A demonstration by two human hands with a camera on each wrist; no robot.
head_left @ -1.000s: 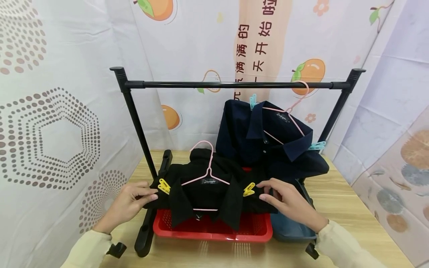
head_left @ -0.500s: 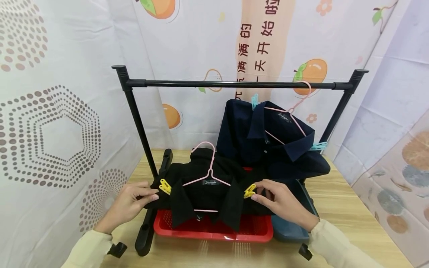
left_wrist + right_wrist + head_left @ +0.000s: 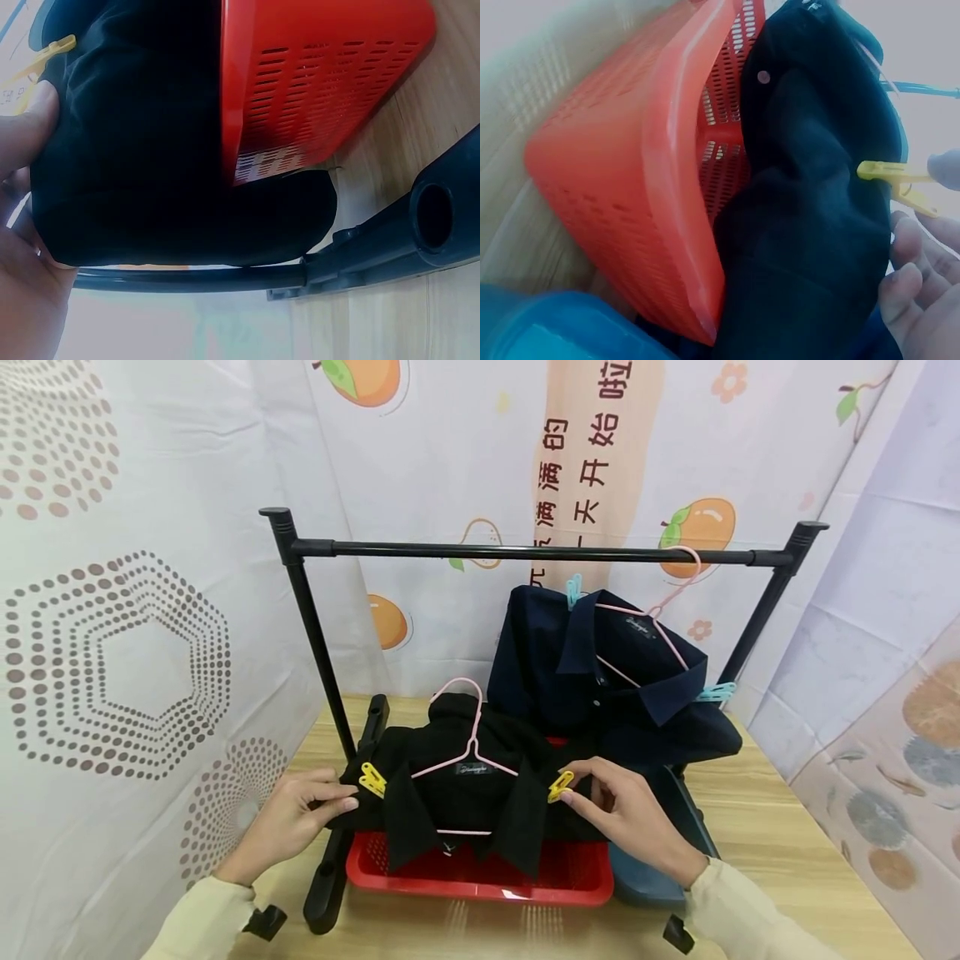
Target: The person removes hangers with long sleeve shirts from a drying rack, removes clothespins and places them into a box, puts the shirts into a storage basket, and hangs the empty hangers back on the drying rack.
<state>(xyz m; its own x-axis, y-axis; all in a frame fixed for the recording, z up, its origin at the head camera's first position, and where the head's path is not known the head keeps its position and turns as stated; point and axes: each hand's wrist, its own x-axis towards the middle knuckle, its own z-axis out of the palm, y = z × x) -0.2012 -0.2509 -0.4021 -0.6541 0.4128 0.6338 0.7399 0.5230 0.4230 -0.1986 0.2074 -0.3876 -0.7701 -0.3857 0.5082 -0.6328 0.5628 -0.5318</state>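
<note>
A black collared shirt (image 3: 465, 802) lies over a red basket (image 3: 480, 893), with a pink hanger (image 3: 471, 747) inside its collar. Two yellow clothespins clip it to the hanger. My left hand (image 3: 300, 818) pinches the shirt's cloth at the left shoulder, just outside the left clothespin (image 3: 372, 779). My right hand (image 3: 630, 814) pinches the right clothespin (image 3: 560, 785) by its handle ends with thumb and forefinger. In the right wrist view this clothespin (image 3: 881, 171) bites onto the shirt (image 3: 802, 210), and the other fingers are curled below it.
A black rack's rail (image 3: 487, 552) runs across behind. From its right part hangs a navy shirt (image 3: 555, 660) on a pink hanger with light-blue clothespins (image 3: 716, 692). A blue bin (image 3: 648, 893) stands right of the red basket. The rack's left foot (image 3: 326, 885) lies beside my left hand.
My right hand has moved left from just beside the right yellow clothespin and now pinches it. The left hand keeps its hold on the cloth. The head view has shifted slightly.
</note>
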